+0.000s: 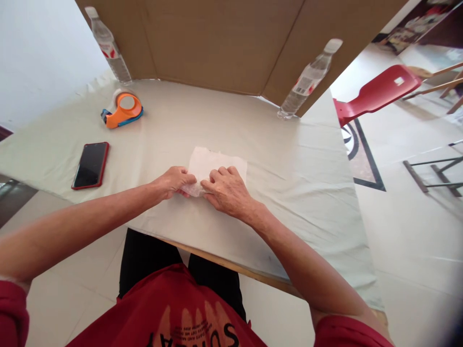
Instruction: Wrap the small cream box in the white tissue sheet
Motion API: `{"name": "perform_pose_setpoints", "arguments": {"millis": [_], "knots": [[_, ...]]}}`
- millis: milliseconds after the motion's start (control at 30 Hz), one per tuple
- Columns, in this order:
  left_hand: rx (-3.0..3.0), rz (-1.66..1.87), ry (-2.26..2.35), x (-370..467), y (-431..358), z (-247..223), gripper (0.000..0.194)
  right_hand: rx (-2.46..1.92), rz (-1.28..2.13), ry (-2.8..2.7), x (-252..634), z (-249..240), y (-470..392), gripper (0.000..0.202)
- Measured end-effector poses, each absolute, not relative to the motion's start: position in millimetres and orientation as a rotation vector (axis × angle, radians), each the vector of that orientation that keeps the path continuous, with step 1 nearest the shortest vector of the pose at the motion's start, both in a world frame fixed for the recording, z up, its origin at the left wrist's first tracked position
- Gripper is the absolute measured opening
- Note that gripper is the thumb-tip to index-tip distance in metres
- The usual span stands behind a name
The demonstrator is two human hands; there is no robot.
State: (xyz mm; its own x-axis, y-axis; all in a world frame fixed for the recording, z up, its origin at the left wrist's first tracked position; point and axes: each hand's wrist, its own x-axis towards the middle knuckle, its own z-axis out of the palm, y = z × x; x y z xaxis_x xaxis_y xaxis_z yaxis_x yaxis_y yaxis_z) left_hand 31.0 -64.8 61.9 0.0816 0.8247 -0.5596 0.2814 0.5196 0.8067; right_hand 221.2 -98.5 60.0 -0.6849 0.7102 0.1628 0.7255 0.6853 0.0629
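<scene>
"How is the sheet (206, 161) held?"

"On the tabletop (181, 120), its near-left corner is pinched by the left hand (173, 182); whether the grip of the right hand (230, 193) is closed cannot be told. The near edge should be kept even."

"And around it?"

"The far side is blocked by cardboard (217, 43); tape (125, 115), phone (90, 165) and bottles (307, 83) are set well apart."
</scene>
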Motion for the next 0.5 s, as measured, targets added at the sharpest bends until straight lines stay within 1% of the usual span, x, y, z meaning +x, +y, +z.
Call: {"name": "perform_pose_setpoints", "arguments": {"millis": [233,300,400,433,500], "knots": [[0.877,0.637,1.365,44.9,-70.5,65.7,0.012,-1.192,-0.138,-2.821,219.8,64.4,-95.8,0.016],[0.856,0.665,1.346,48.3,-72.0,65.8,0.012,-1.16,-0.116,-2.831,224.2,67.0,-98.8,0.02],[0.884,0.684,1.325,49.9,-73.6,69.0,0.014,-1.145,-0.014,-2.819,231.6,72.3,-106.0,0.033],[0.906,0.676,1.31,49.8,-73.9,71.0,0.013,-1.151,0.032,-2.801,233.4,73.7,-108.4,0.035],[0.959,0.641,1.273,49.1,-74.7,75.8,0.007,-1.147,0.127,-2.747,236.5,74.6,-113.1,0.032]]}}
